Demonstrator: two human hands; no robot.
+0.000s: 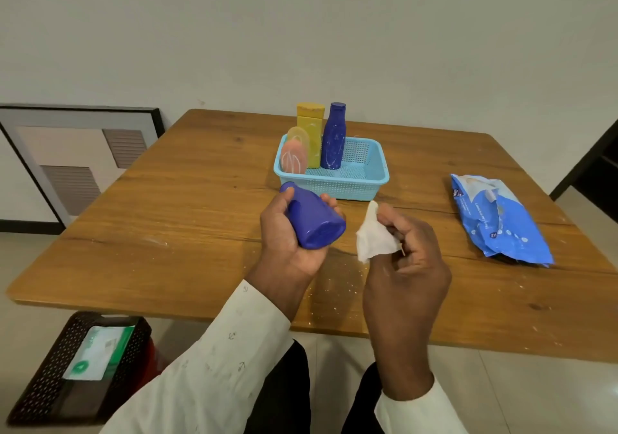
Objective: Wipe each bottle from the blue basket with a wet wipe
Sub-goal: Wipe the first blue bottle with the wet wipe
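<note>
Fingers of the left hand (284, 233) are gripping a blue bottle (312, 221), tilted base-forward above the tabletop's (167, 199) near middle, while the right hand (404, 256) is pinching a crumpled wet wipe (373, 238) just beside it. Three more bottles are standing in the blue basket (361, 179) toward the far edge; a wipes pack (498, 219) is lying by the right edge.

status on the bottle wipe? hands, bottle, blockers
Left hand grips blue bottle, base toward camera. Right hand pinches wet wipe, not touching bottle. Three bottles wait in blue basket. Nothing in the way.
</note>
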